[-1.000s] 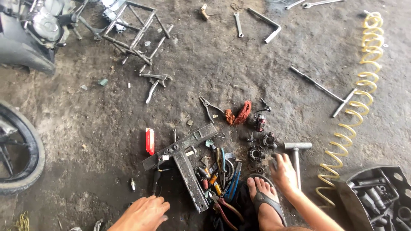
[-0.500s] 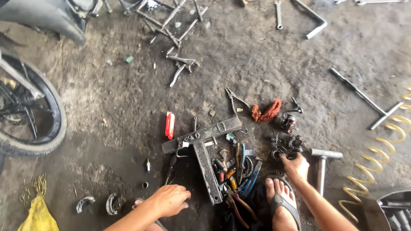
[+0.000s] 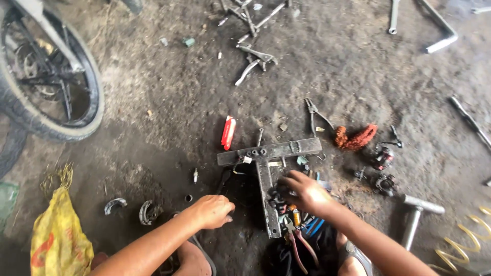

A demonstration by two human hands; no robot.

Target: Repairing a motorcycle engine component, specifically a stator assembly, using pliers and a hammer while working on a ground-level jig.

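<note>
My left hand (image 3: 210, 210) rests low on the dark, oily floor beside a T-shaped metal bar (image 3: 268, 158), fingers curled; what it holds, if anything, is hidden. My right hand (image 3: 305, 192) reaches across into a heap of hand tools (image 3: 299, 230) with coloured handles just right of the bar's stem, its fingers spread over the tools and touching them. A red cartridge-like piece (image 3: 228, 132) lies above the bar. Small dark engine parts (image 3: 382, 168) sit to the right.
A motorcycle wheel (image 3: 46, 87) stands at the upper left. A yellow bag (image 3: 59, 235) lies at lower left near two curved brake shoes (image 3: 133, 208). A hammer (image 3: 415, 217), an orange rag (image 3: 355, 137), pliers (image 3: 313, 115), wrenches (image 3: 255, 59) and a yellow coiled hose (image 3: 463, 245) are scattered about.
The view swung left and closer. My right hand moved left from the engine parts onto the tool heap. My left hand shifted right, toward the metal bar.
</note>
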